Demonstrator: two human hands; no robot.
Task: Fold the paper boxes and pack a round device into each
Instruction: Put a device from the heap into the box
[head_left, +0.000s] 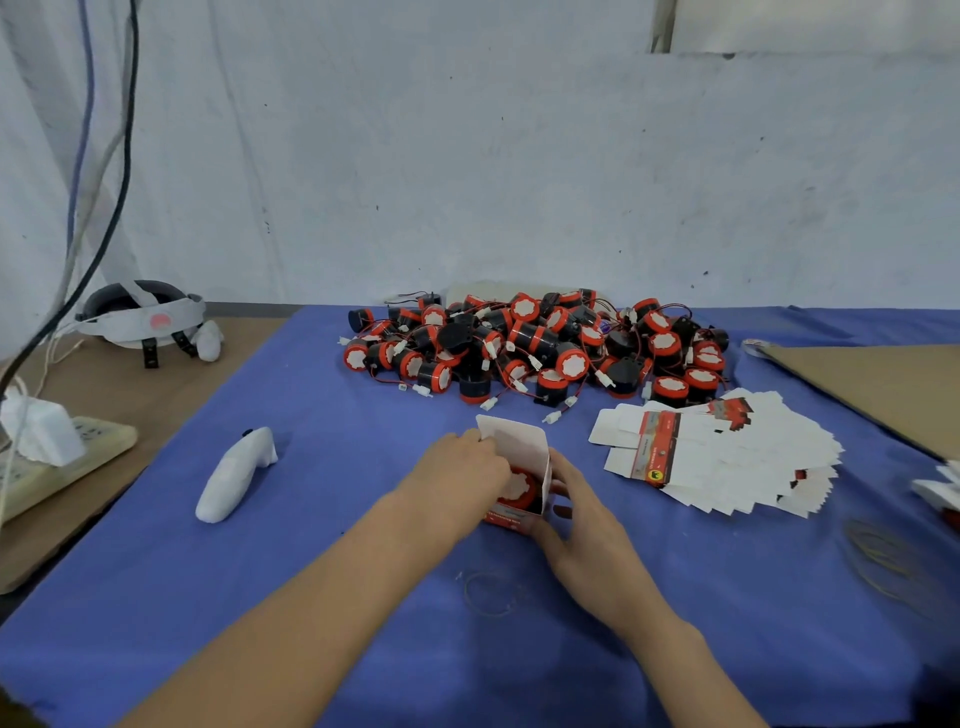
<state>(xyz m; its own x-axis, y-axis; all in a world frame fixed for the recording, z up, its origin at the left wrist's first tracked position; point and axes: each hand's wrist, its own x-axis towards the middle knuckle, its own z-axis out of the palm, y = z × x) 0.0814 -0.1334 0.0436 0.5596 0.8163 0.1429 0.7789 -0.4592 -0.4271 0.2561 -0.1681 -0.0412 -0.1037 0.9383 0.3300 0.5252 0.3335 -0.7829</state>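
Observation:
A small white and red paper box (524, 457) stands on the blue cloth (363, 597) with its top flap raised. Inside it sits a round red and black device (521, 491). My left hand (457, 478) reaches into the box's open top from the left, fingers curled at the flap and the device. My right hand (576, 525) grips the box's right side and front corner. Behind lies a big pile of round devices (535, 348) with red wires. A fanned stack of flat paper boxes (727, 457) lies to the right.
A white controller (236, 475) lies left on the cloth. A headset (143, 319) and a power strip with a charger (57, 452) sit on the wooden table at left. Cardboard (883, 384) lies at right. Rubber bands (491, 592) lie near my right wrist.

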